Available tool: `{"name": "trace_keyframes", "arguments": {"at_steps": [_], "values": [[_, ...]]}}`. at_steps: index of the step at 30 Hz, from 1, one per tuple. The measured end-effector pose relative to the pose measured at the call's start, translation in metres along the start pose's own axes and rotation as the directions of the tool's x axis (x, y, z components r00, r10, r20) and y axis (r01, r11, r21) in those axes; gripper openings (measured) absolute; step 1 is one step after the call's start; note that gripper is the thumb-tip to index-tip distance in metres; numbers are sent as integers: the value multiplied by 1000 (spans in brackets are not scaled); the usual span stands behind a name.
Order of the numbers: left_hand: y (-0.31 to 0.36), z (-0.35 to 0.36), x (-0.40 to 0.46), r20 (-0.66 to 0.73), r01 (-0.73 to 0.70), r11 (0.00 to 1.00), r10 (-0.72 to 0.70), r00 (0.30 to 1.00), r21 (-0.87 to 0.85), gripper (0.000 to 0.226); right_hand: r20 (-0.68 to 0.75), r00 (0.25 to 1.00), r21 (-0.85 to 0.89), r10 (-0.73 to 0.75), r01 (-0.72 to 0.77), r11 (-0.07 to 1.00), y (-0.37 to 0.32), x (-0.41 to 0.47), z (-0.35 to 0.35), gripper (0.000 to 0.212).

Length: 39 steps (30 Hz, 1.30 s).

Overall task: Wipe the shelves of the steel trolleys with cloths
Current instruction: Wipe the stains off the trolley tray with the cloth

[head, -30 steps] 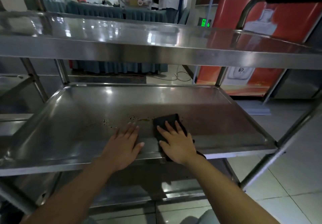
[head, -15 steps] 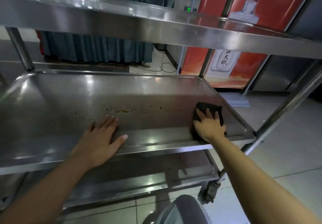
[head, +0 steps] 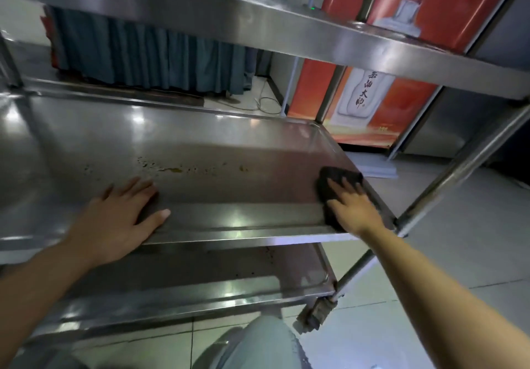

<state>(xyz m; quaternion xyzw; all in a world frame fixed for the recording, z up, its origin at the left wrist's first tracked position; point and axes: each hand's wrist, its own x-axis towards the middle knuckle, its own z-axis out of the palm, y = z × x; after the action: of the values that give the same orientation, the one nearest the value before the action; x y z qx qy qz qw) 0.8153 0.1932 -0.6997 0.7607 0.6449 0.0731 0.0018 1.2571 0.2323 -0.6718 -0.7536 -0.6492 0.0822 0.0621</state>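
A steel trolley fills the head view, and its middle shelf (head: 200, 144) carries a line of brownish spots (head: 172, 169) across the centre. A dark cloth (head: 337, 180) lies flat at the shelf's right end, near the front corner. My right hand (head: 354, 209) presses on the cloth with fingers straight and spread. My left hand (head: 120, 219) rests flat on the shelf's front edge, left of centre, holding nothing.
The top shelf (head: 286, 35) overhangs close above the hands. The bottom shelf (head: 200, 277) shows dark specks. A slanted steel post (head: 447, 185) and a caster (head: 315, 314) stand at the right corner. Behind are a red poster (head: 364, 101) and blue drapery (head: 149, 53). Tiled floor lies to the right.
My right hand slid the cloth from the shelf's centre to its right end. My left hand stayed on the front edge while the view swung left and lower.
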Motion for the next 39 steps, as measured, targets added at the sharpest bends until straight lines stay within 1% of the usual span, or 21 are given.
{"name": "trace_keyframes", "arguments": {"at_steps": [2, 4, 5, 7, 9, 10, 12, 14, 15, 17, 19, 21, 23, 26, 30, 32, 34, 36, 39], "values": [[4, -1, -3, -4, 8, 1000, -7, 1000, 24, 97, -25, 991, -24, 128, -129, 991, 9, -1, 1, 57], [8, -2, -6, -3, 26, 999, -26, 1000, 34, 98, -36, 981, -38, 190, -191, 981, -18, -6, 9, 61], [9, -4, -7, -14, 41, 998, -41, 999, 46, 97, -28, 982, -25, 189, -190, 981, -39, -11, 13, 61], [10, -7, -10, -78, 95, 993, -89, 993, 76, 94, -23, 995, 8, 94, -94, 996, -89, -22, 24, 61], [12, -7, -14, -121, 151, 984, -139, 983, 93, 91, -28, 997, 4, -75, 76, 997, -143, -38, 37, 60], [13, -6, -15, -128, 172, 980, -159, 979, 96, 90, -23, 984, 0, -178, 178, 984, -169, -47, 44, 60], [10, -6, -19, -132, 207, 976, -197, 971, 69, 91, 20, 922, 10, -386, 386, 922, -210, -62, 56, 60], [-4, -9, -26, -135, 217, 975, -210, 968, 43, 92, 74, 843, 37, -533, 532, 846, -221, -62, 57, 61], [-17, -11, -31, -141, 217, 975, -209, 968, 44, 92, 89, 815, 47, -572, 570, 820, -215, -56, 54, 61], [-53, -17, -47, -152, 247, 968, -237, 960, 49, 95, 102, 799, 55, -593, 591, 805, -188, -44, 47, 60], [-97, -22, -64, -108, 326, 943, -318, 942, 70, 104, 96, 827, 41, -553, 552, 833, -163, -35, 43, 59], [-136, -28, -82, -46, 428, 899, -426, 904, 96, 117, 80, 847, 26, -525, 525, 851, -159, -32, 45, 58], [-157, -29, -93, -46, 467, 877, -465, 884, 108, 120, 64, 831, 16, -552, 552, 834, -174, -37, 51, 58], [-163, -24, -95, -94, 436, 890, -427, 899, 130, 109, 69, 742, 91, -667, 661, 745, -226, -51, 64, 58], [-166, -18, -93, -139, 434, 896, -420, 897, 92, 104, 128, 580, 152, -804, 790, 594, -328, -73, 84, 56], [-169, -16, -90, -121, 445, 891, -434, 893, 85, 103, 165, 524, 161, -836, 822, 547, -362, -80, 86, 55], [-176, -17, -89, -78, 439, 897, -435, 897, 47, 109, 196, 476, 181, -858, 842, 508, -366, -80, 82, 55], [-189, -20, -94, -75, 436, 899, -433, 898, 38, 119, 221, 433, 231, -874, 847, 478, -344, -75, 75, 56], [-206, -19, -106, -87, 478, 876, -472, 877, 67, 125, 235, 414, 248, -879, 850, 466, -307, -70, 70, 57]]}}
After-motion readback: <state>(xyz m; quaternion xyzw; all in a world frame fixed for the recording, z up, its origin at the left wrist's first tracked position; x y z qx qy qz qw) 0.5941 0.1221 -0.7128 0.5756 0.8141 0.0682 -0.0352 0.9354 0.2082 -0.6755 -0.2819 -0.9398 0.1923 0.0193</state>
